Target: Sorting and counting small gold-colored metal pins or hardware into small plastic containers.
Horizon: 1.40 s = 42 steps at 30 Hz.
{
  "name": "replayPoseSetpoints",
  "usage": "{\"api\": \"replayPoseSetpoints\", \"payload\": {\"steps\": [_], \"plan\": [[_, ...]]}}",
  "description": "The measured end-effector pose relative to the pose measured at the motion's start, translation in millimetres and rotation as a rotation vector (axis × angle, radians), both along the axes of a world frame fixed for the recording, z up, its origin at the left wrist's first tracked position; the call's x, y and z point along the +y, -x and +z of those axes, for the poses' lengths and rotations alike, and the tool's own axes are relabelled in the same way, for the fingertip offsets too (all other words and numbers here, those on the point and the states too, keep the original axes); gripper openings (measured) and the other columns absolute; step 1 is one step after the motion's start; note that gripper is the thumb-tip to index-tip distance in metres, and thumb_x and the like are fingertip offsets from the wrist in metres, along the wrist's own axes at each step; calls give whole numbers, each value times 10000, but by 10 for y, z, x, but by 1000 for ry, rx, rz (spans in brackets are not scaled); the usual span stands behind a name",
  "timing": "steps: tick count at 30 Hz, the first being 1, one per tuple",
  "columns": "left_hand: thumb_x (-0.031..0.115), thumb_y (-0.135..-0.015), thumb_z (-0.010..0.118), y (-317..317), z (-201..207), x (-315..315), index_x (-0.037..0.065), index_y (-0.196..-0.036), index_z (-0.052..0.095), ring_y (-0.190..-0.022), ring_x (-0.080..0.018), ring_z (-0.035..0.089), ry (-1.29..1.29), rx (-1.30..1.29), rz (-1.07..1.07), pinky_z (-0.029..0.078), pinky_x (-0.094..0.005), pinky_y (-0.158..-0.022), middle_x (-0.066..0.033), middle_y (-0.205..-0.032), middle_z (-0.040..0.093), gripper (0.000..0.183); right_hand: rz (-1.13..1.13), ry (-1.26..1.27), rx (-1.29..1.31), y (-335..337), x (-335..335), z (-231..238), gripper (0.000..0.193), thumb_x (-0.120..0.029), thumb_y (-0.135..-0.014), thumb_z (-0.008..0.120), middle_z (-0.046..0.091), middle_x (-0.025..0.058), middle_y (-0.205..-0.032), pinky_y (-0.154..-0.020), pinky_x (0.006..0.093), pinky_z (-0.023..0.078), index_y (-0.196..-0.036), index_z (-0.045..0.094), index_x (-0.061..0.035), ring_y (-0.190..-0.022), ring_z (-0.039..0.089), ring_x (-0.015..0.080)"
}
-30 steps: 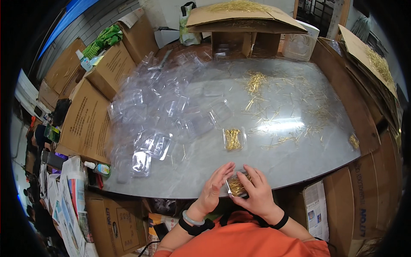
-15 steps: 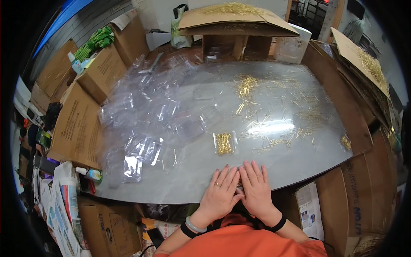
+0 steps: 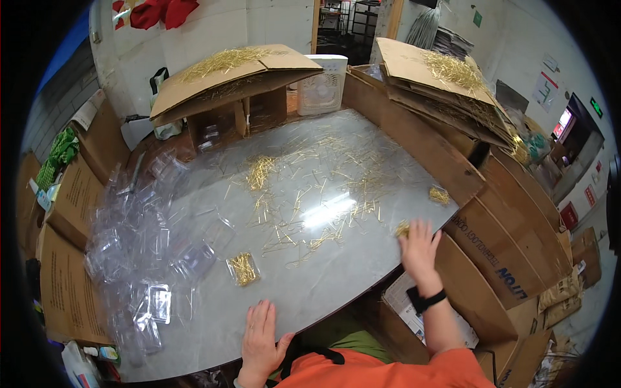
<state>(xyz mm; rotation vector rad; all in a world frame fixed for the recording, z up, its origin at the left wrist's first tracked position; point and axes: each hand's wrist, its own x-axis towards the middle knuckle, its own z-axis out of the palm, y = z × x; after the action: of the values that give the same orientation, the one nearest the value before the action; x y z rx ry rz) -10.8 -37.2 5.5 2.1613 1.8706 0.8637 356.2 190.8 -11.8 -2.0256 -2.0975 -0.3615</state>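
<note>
My right hand [image 3: 422, 251] reaches to the table's right edge, its fingers closed over a small pack of gold wire pieces [image 3: 402, 228]. Most of that pack is hidden by the fingers. My left hand [image 3: 260, 343] rests on the near edge, fingers stretched and thumb apart, with nothing in it. Ahead of it lies a clear plastic tray [image 3: 243, 269] filled with gold wire pieces. Beyond my right hand, near the table's right corner, sits another filled pack [image 3: 439, 195]. Loose gold wire pieces [image 3: 260, 173] lie heaped and scattered over the middle of the grey table [image 3: 323, 279].
Empty clear plastic trays [image 3: 145, 242] pile up on the left. Cardboard boxes [image 3: 71, 207] wall the left side, and a cardboard strip [image 3: 414, 139] edges the right. At the back stand cardboard sheets [image 3: 272, 64] bearing gold wire, beside a white plastic basket [image 3: 321, 87].
My hands, side by side at the near edge before, are now apart. The right has moved to the right edge with a pack; the left lies flat. The view has turned right.
</note>
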Motion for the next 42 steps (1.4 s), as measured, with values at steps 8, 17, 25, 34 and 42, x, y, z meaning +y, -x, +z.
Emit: {"api": "replayPoseSetpoints", "payload": {"steps": [8, 17, 25, 34, 42], "plan": [[393, -914, 721, -13, -28, -44, -86, -1389, 528, -1351, -446, 498, -32, 24, 22, 352, -575, -1175, -251, -1452, 523, 701, -24, 59, 61, -744, 826, 80, 755, -414, -972, 643, 310, 216, -1634, -1211, 670, 173, -1566, 346, -56, -1513, 279, 434], [304, -917, 722, -18, 17, -17, -61, -1380, 552, -1345, -423, 514, -27, 28, 36, 377, -541, -1167, -230, -1433, 544, 614, 603, 456, 274, 550, 812, 623, 874, -600, -979, 564, 186, 246, -1684, -1257, 574, 154, -1620, 276, -80, -1561, 123, 466], [265, -932, 711, -43, 15, -13, -60, -1384, 546, -1363, -403, 506, -41, 43, 35, 382, -534, -1169, -221, -1443, 536, 581, 808, 511, -21, 1215, 80, 306, 851, -652, -998, 480, 216, 258, -1670, -1234, 627, 159, -1602, 323, -74, -1540, 144, 512], [232, -938, 700, -33, 3, -28, -81, -1366, 549, -1382, -380, 490, -63, 103, 32, 375, -522, -1180, -218, -1435, 529, 551, 1059, 212, 48, 1752, -1005, 340, 702, -606, -986, 536, 385, 183, -1613, -1207, 637, 217, -1518, 498, -150, -1493, 302, 478], [109, -890, 726, 20, -82, -83, -36, -1269, 627, -1254, -397, 547, -122, -113, 142, 440, -500, -1070, -200, -1320, 580, 417, 1097, 294, 456, 1834, -862, 172, 486, -253, -983, 656, 449, 197, -1548, -1219, 568, 266, -1420, 547, -71, -1461, 357, 450]]}}
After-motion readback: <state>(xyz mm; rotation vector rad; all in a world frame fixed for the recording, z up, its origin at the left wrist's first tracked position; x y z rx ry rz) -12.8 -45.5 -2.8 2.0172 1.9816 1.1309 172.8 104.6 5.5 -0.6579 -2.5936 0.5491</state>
